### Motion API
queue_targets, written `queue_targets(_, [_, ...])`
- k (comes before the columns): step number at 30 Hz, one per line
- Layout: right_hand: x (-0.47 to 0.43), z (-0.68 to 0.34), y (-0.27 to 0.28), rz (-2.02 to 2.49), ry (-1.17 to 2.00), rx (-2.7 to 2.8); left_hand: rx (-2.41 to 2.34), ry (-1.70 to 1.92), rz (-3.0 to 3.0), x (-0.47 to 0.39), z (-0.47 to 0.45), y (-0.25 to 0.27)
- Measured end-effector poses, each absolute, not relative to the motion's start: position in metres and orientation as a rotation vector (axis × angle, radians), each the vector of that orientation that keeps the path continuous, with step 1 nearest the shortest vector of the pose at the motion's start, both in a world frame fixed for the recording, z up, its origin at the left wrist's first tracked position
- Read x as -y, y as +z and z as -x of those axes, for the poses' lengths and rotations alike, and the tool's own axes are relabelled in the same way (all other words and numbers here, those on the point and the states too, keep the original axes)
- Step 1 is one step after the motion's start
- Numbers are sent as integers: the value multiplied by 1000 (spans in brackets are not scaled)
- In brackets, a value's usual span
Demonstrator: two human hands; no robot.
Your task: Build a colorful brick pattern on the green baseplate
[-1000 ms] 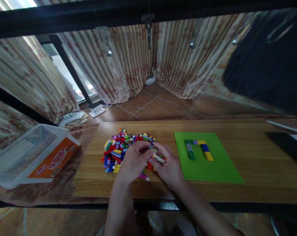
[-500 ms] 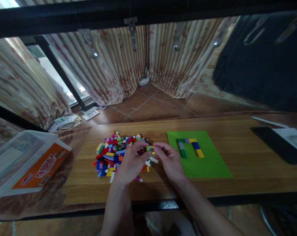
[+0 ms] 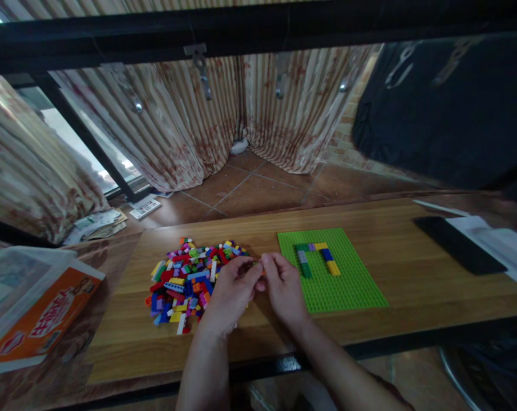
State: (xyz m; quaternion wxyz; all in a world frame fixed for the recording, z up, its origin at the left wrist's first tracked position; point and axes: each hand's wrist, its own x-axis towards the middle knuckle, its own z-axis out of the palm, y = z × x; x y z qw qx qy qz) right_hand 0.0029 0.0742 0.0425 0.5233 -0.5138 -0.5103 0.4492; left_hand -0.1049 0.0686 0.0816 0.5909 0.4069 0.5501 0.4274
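My left hand and my right hand meet over the right edge of the brick pile, fingertips pressed together. Small building bricks are pinched between them, mostly covered by the fingers; only specks of colour show. Beneath and left of my left hand lies the heap of mixed building bricks, loose on the wooden table. A green baseplate lies just right of my right hand. On it stands a three-sided outline of bricks in green, grey, purple, yellow and blue, with the side nearest me open.
A clear plastic tub with an orange label is at the left. To the right, a black flat object lies beside white papers. The wooden table's front edge runs under my forearms.
My fingers have closed in tighter, covering the green, white and red bricks that showed between them before. The whole view has turned slightly right.
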Motion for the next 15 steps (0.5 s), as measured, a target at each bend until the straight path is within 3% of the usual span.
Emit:
queue_targets(7, [-73, -4, 46, 1236, 938, 1219, -1262, 1087, -811, -66, 93, 86])
queue_targets(15, [-76, -2, 43, 1183, 1083, 1004, -1201, 1116, -764, -66, 92, 86])
